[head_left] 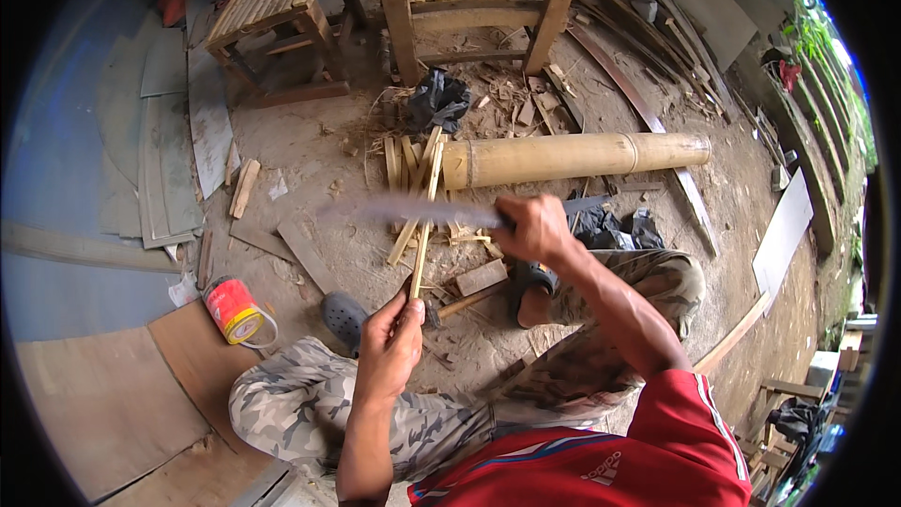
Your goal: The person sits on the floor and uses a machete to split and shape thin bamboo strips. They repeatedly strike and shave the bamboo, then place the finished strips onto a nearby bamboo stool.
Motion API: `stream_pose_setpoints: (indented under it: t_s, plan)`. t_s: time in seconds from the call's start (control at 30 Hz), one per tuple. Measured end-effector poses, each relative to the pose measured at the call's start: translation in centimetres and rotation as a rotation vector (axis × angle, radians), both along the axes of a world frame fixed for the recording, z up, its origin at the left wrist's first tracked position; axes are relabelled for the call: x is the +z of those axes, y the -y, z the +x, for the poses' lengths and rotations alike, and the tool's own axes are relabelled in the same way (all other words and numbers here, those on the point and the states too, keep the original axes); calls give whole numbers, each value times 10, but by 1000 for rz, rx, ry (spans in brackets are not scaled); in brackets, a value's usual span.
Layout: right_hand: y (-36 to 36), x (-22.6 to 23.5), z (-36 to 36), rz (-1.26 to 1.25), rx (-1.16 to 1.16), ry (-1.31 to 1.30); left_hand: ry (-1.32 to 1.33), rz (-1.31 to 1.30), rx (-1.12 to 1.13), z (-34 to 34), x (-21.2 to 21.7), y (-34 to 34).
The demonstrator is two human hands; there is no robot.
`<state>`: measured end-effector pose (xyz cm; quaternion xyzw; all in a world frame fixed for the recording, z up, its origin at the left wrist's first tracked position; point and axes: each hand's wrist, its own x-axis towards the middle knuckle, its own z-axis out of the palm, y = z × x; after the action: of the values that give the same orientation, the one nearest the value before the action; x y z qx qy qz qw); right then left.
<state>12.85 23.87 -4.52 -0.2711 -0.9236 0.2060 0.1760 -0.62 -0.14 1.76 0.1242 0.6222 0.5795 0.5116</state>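
My left hand (391, 343) is closed around the lower end of a thin split bamboo strip (422, 255), which slants up and away from me. In my right hand (535, 228) is the dark handle of a long knife. Its blade (413, 210), smeared by motion, points left and crosses the strip in the picture; whether it touches the strip I cannot tell. Beyond the knife lies a thick bamboo pole (582, 156), with several split bamboo pieces (404, 240) at its left end. A hammer (469, 302) rests on the ground between my feet.
Two bamboo-topped wooden seats (272, 0) stand at the back. A black plastic bag (439, 99) sits behind the pole, another (615, 228) by my right knee. A red and yellow can (233, 311) stands at left. Scrap boards (648, 28) and wood chips litter the ground.
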Motion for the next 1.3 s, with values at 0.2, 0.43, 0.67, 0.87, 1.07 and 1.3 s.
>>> stream_pose_setpoints:
  t_s: [0.2,0.43,0.67,0.87,1.07,1.3]
  plan:
    - [4,0,5,178,98,-88,-46,-8,-2,6,5,-3]
    - [-6,-2,5,79,31,45,-97,-22,-50,6,4,0]
    - [-14,-4,-1,61,-48,69,-54,-36,-30,7,9,-4]
    - [-18,-12,1,7,-61,47,-26,-17,-58,7,7,-5]
    - [-28,-12,1,46,-83,-53,-181,-69,-108,9,10,-7]
    - [-32,-11,-1,102,-40,-2,-170,-40,-146,5,-1,-1]
